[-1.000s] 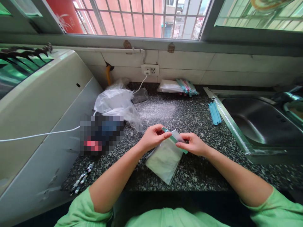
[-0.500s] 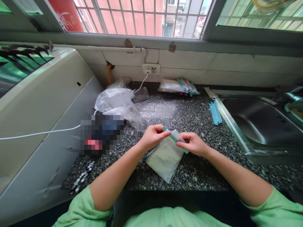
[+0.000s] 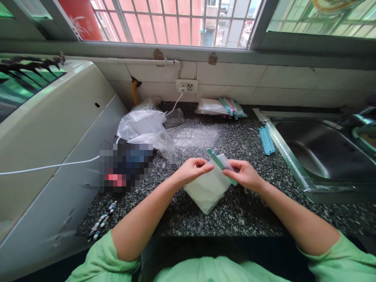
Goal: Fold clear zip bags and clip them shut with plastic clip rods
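A clear flat plastic bag (image 3: 206, 192) with pale contents hangs tilted over the front of the counter. Across its upper end runs a green bag clip (image 3: 216, 158), slanting from upper left to lower right, with a strip of bag sticking out past it. My left hand (image 3: 196, 170) is closed, pinching the bag's edge just beside the clip. On the other side, my right hand (image 3: 245, 174) grips the clip's lower part and the bag between thumb and fingers. Whatever lies under those fingers is hidden.
Blue clips (image 3: 266, 140) lie beside the steel sink (image 3: 311, 149). Packed bags with clips (image 3: 216, 106) rest against the wall. A crumpled plastic bag (image 3: 143, 123), a blurred-out dark object (image 3: 126, 166), a white cable (image 3: 58, 166) and a beaded strand (image 3: 102, 220) are on the left.
My left thumb and fingers have come off the clip's upper end and moved down to the bag's edge. The clip's rounded end now shows, and the bag has risen slightly.
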`<state>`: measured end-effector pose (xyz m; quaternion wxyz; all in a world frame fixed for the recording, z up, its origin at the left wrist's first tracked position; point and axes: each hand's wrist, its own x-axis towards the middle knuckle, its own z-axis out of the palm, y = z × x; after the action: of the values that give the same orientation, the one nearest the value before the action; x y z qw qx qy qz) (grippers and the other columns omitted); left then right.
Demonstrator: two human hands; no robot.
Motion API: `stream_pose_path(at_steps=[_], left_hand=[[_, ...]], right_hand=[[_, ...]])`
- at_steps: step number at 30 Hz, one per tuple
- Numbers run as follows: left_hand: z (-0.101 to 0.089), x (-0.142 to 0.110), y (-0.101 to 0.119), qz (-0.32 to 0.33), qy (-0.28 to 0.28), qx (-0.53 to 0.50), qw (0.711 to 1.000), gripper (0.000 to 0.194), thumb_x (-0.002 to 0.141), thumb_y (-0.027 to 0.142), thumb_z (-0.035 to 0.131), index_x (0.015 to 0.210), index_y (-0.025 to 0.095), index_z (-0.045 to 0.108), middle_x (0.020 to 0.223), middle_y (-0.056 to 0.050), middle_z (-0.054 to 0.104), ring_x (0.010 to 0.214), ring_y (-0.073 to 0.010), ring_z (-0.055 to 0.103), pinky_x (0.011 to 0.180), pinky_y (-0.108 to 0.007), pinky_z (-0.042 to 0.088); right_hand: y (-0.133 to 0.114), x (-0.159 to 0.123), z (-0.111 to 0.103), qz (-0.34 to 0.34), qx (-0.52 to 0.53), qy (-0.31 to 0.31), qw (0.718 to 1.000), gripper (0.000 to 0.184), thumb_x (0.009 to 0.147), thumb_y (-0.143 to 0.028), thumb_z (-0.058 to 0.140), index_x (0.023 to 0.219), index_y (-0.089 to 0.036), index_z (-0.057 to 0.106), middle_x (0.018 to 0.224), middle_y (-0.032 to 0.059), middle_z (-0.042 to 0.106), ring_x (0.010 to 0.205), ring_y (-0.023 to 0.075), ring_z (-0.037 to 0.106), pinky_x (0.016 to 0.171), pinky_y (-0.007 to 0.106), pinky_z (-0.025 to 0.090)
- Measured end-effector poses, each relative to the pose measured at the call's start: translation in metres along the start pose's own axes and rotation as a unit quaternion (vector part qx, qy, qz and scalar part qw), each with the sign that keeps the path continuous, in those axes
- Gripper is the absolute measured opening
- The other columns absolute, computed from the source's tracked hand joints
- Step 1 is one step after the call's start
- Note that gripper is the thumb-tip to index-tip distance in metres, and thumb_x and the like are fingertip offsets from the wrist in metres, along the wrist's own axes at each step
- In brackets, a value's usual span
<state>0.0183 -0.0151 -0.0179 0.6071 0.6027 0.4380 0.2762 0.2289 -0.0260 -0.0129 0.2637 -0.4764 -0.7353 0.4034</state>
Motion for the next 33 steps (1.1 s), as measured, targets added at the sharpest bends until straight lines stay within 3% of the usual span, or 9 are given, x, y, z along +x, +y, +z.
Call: stream_pose_path(at_steps=[4,8,18,23,26,29,33], left_hand=[[0.001,-0.002,-0.003,-0.067,-0.068,0.001,0.995,0.044,0.062,0.055,0.064,0.064,0.012,0.061,0.057,-0.001,0.057,0.051,-0.0106,0.047,0.048,-0.021,0.031],[0.002,0.0,-0.007,-0.083,-0.045,-0.014,0.995,0.044,0.06,0.055,0.065,0.057,0.012,0.06,0.05,0.001,0.053,0.045,-0.008,0.042,0.045,-0.021,0.027],[0.001,-0.001,-0.003,-0.075,-0.091,-0.054,0.991,0.029,0.06,0.041,0.07,0.061,0.013,0.064,0.055,0.001,0.06,0.05,-0.0093,0.048,0.053,-0.021,0.035],[-0.003,-0.002,-0.002,-0.058,-0.129,-0.011,0.99,0.027,0.06,0.037,0.072,0.071,0.013,0.065,0.066,-0.002,0.064,0.061,-0.013,0.052,0.058,-0.023,0.038],[0.002,0.0,-0.001,-0.012,-0.071,-0.064,0.995,0.033,0.059,0.038,0.073,0.08,0.014,0.065,0.075,-0.002,0.064,0.068,-0.0141,0.054,0.062,-0.024,0.04],[0.012,0.003,-0.001,0.032,0.013,-0.148,0.988,0.034,0.055,0.04,0.076,0.073,0.014,0.063,0.068,0.001,0.061,0.065,-0.0115,0.052,0.063,-0.023,0.039],[0.016,0.004,-0.001,0.041,0.082,-0.212,0.973,0.033,0.051,0.04,0.078,0.062,0.013,0.063,0.059,0.003,0.058,0.057,-0.0087,0.049,0.06,-0.022,0.039]], right_hand=[[0.001,0.001,-0.012,0.02,0.018,0.05,0.998,0.038,0.071,-0.054,0.057,0.065,-0.016,0.056,0.059,-0.0009,0.045,0.056,0.0106,0.038,0.05,0.023,0.031],[0.001,0.003,-0.019,0.03,0.029,0.081,0.996,0.041,0.069,-0.056,0.058,0.064,-0.015,0.057,0.057,-0.0012,0.045,0.054,0.0101,0.038,0.049,0.022,0.031],[0.002,0.002,-0.02,0.036,0.063,0.128,0.989,0.038,0.067,-0.053,0.063,0.069,-0.014,0.062,0.058,-0.0008,0.05,0.054,0.0099,0.04,0.048,0.022,0.031],[0.002,0.003,-0.024,0.059,0.093,0.092,0.99,0.04,0.064,-0.054,0.064,0.066,-0.014,0.061,0.056,-0.0015,0.049,0.053,0.0092,0.04,0.048,0.022,0.031],[-0.001,0.003,-0.02,0.074,0.083,0.046,0.993,0.04,0.064,-0.053,0.065,0.061,-0.014,0.058,0.054,-0.0027,0.046,0.051,0.0079,0.037,0.047,0.022,0.028],[-0.004,0.003,-0.01,0.082,0.067,0.007,0.994,0.039,0.063,-0.052,0.065,0.059,-0.014,0.057,0.053,-0.0035,0.045,0.05,0.0075,0.036,0.047,0.022,0.028],[-0.001,0.005,0.001,0.078,0.1,0.041,0.991,0.04,0.06,-0.052,0.069,0.076,-0.016,0.062,0.068,0.0007,0.059,0.061,0.0124,0.05,0.056,0.024,0.039]])
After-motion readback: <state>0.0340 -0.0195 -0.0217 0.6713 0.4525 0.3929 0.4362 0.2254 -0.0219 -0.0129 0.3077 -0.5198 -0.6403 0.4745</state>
